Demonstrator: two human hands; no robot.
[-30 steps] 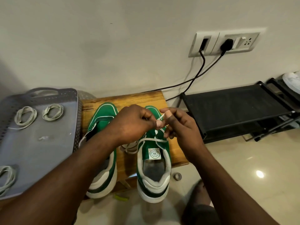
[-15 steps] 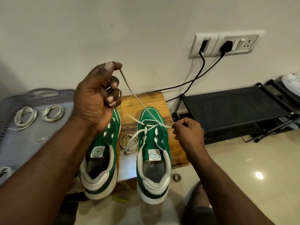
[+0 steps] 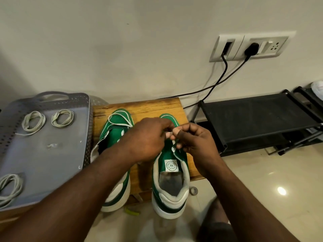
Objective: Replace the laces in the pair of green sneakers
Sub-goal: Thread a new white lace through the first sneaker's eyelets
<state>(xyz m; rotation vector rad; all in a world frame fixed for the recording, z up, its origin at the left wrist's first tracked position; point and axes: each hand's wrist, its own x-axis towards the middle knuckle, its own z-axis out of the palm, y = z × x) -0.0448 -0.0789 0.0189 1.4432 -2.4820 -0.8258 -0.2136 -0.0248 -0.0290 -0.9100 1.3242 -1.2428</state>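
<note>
My fingers (image 3: pixel 176 131) were curled, left hand (image 3: pixel 146 138) and right hand (image 3: pixel 195 143) meeting tip to tip and pinching a white lace (image 3: pixel 130 120) above the right sneaker (image 3: pixel 172 173), which stood beside the left sneaker (image 3: pixel 114 135) on the wooden tabletop (image 3: pixel 139 107), spare laces (image 3: pixel 33 120) coiled in the grey tray (image 3: pixel 87 119) alongside.

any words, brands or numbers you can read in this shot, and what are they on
Tongue label of the right-hand green sneaker: round emblem with ringed lettering, too small and blurred to read.
Nothing else bears readable text.
</note>
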